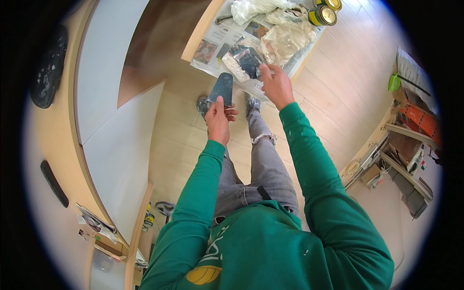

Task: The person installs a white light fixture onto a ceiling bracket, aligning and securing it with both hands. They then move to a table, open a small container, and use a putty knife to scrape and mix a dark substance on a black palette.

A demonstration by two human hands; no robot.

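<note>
Dark spreader (222, 87) juts forward from left fingers (231, 112) pinching its near end.

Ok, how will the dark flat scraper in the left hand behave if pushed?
The scraper is probably fairly stiff, as it sticks out flat from the left hand gripping one end. It looks thin, so likely light for its size.

Workshop-like room: metal tins (322, 16), newspaper (226, 35) as work cover, cluttered shelves (411, 133).
</note>
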